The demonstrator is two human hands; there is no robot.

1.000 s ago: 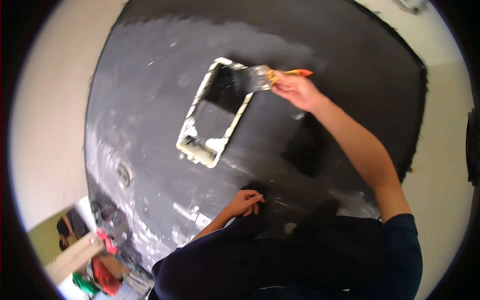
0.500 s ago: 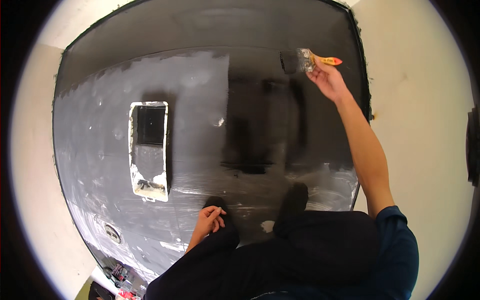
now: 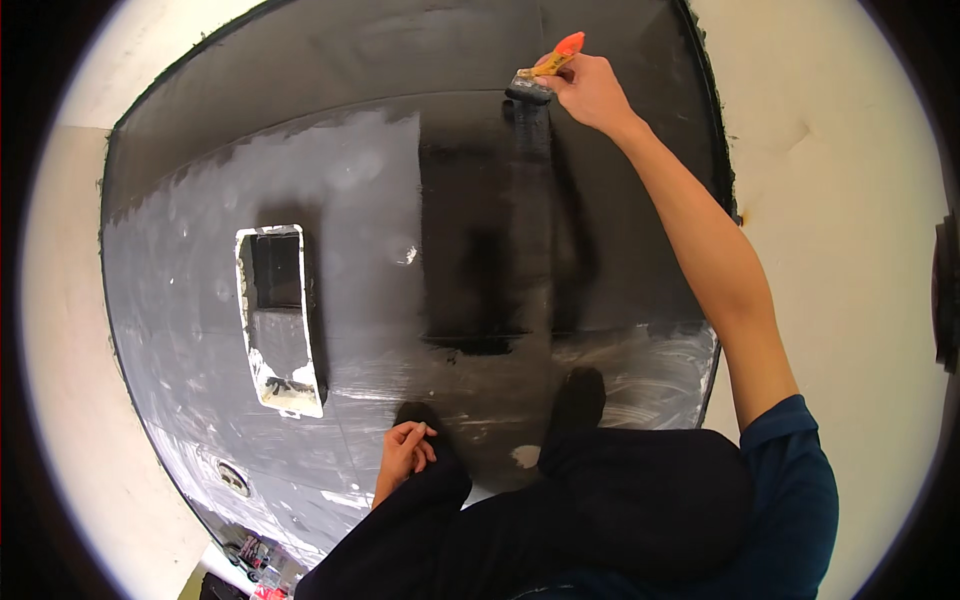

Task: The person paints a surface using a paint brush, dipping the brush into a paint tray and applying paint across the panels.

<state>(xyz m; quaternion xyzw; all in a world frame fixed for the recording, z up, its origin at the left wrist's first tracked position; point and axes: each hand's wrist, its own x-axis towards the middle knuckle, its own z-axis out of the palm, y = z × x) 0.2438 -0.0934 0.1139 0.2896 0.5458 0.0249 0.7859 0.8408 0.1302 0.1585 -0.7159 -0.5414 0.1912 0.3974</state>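
In my right hand (image 3: pixel 585 88) is a flat paintbrush (image 3: pixel 548 68) with a yellow, red-tipped handle. Its dark bristles press on the floor (image 3: pixel 640 230) at the top of a wet-looking dark stroke. That floor is coated black on the far and right parts and is paler grey on the left. My left hand (image 3: pixel 405 452) hangs by my left knee, fingers loosely bent and apart, with nothing visible in it. Left of the dark patch stands a rectangular paint tray (image 3: pixel 243 290), its rim smeared white, with dark paint at its far end.
A round drain cover (image 3: pixel 233 479) is set in the floor at the lower left. Past it lie several bottles and other items (image 3: pixel 262 560), partly cut off. Pale walls (image 3: pixel 820 220) enclose the floor, with a dark band along their base. My knees and shoes are close to the dark patch.
My right hand has swung the brush leftward and slightly farther away, turning its handle upward. A darker stroke shows beneath the bristles. The view has shifted slightly; my left hand stays by the knee.
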